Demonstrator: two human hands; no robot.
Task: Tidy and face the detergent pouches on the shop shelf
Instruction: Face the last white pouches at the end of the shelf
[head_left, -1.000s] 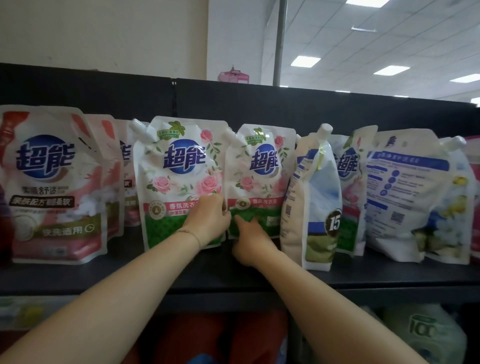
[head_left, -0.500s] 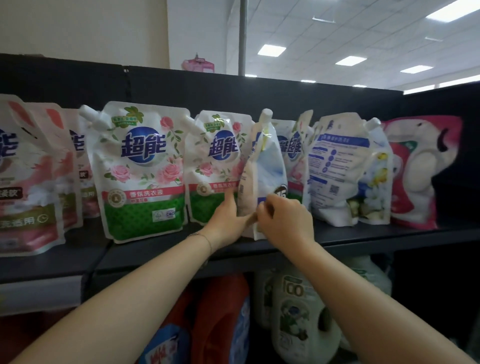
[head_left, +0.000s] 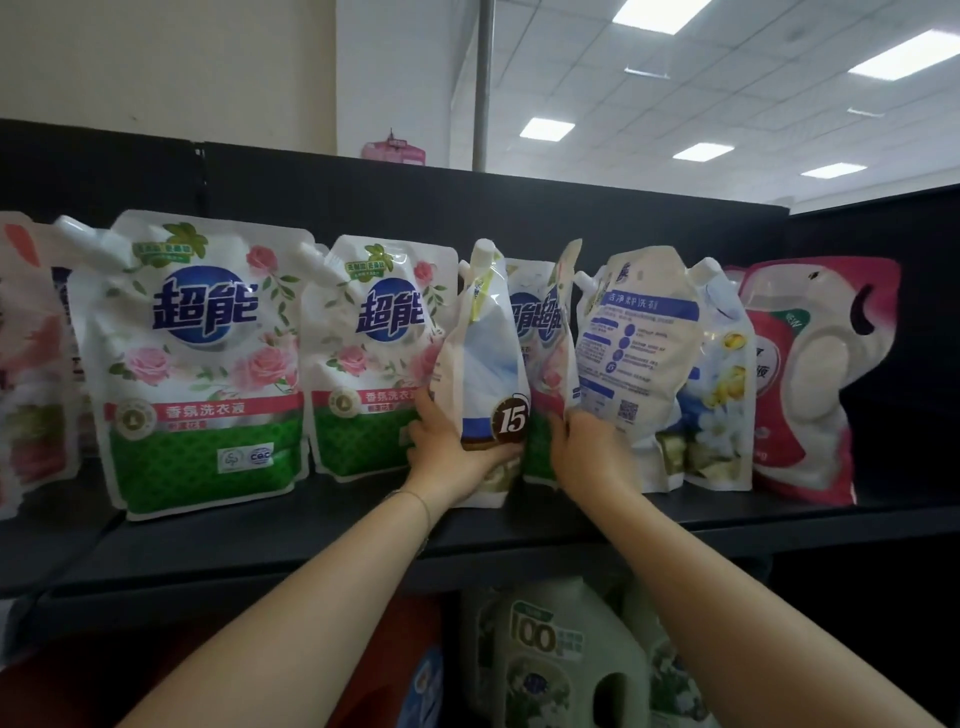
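A row of detergent pouches stands on a black shelf (head_left: 519, 525). Two rose-print pouches face front, a large one (head_left: 202, 358) and a smaller one (head_left: 369, 358). A cream and blue pouch marked 15 (head_left: 485, 358) stands edge-on in front of them. My left hand (head_left: 447, 452) grips its lower part from the left and below. My right hand (head_left: 587, 447) holds the lower edge of another rose-print pouch (head_left: 548, 332) turned sideways just right of it. A white pouch (head_left: 631, 358) shows its back label.
A flower-print pouch (head_left: 722, 379) and a red and white pouch (head_left: 810, 374) stand at the right end. Pink pouches (head_left: 31, 364) fill the left end. Green (head_left: 550, 660) and red jugs sit on the shelf below. A black back panel (head_left: 467, 208) closes the shelf behind.
My view shifted right along the shelf. My left hand moved from the rose-print pouches to the pouch marked 15, and my right hand went to the sideways pouch beside it.
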